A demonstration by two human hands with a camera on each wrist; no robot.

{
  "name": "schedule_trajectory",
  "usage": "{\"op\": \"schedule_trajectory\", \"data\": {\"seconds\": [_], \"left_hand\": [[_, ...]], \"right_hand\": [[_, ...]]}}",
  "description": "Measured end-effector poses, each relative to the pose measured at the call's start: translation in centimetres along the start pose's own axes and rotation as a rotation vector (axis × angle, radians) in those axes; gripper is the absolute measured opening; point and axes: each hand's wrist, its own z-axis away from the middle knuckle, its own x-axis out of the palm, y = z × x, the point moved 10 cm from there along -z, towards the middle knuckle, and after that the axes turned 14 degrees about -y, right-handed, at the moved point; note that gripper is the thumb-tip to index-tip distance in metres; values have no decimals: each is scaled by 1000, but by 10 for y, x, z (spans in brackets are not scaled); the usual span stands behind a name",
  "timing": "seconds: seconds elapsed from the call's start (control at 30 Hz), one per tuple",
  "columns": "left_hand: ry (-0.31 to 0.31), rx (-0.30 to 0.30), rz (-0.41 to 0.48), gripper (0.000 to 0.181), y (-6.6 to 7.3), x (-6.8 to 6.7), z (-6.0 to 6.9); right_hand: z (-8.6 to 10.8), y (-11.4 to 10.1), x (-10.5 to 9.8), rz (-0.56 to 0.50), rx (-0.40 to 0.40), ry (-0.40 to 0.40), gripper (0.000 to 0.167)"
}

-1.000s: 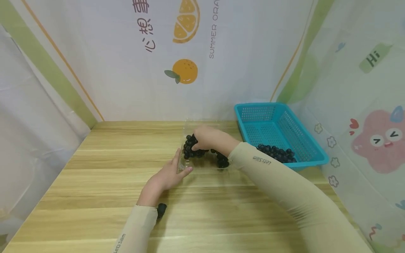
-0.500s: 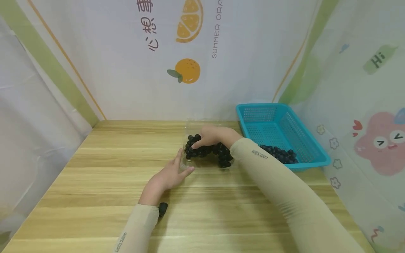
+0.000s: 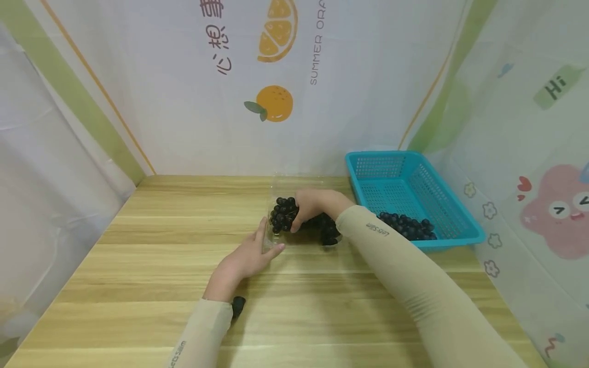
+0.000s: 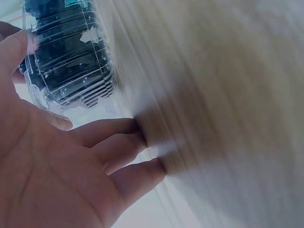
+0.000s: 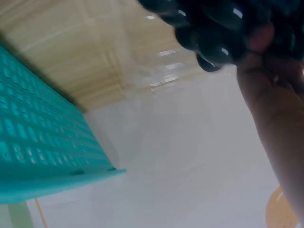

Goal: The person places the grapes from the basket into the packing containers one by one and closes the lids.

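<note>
Dark grapes (image 3: 284,214) lie in a clear plastic clamshell box (image 3: 272,240) near the back of the wooden table. My right hand (image 3: 313,205) reaches into the box from the right. Its fingers curl against the grapes (image 4: 66,52), and the right wrist view shows the fingertips among the dark bunch (image 5: 213,33). My left hand (image 3: 246,258) lies at the box's near left corner, thumb and forefinger spread along its walls. In the left wrist view the other fingers (image 4: 137,183) stretch out to the tabletop. My right hand hides part of the bunch.
A blue perforated basket (image 3: 442,204) stands right of the box, with more grapes (image 3: 407,226) at its near end. A printed white curtain (image 3: 193,128) hangs behind the table (image 3: 152,266). A small black object (image 3: 238,305) is at my left wrist.
My right hand has shifted slightly right within the box and its thumb now points more downward, showing more grapes at the left. My left hand stays at the box corner.
</note>
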Motion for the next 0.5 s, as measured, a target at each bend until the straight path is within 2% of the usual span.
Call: {"op": "schedule_trajectory", "data": {"seconds": [0.1, 0.3, 0.5], "left_hand": [[-2, 0, -1, 100, 1, 0, 0], [-9, 3, 0, 99, 3, -1, 1], [-14, -3, 4, 100, 2, 0, 1]], "right_hand": [[2, 4, 1, -19, -19, 48, 64], [5, 7, -1, -46, -52, 89, 46], [5, 7, 0, -49, -80, 99, 46]]}}
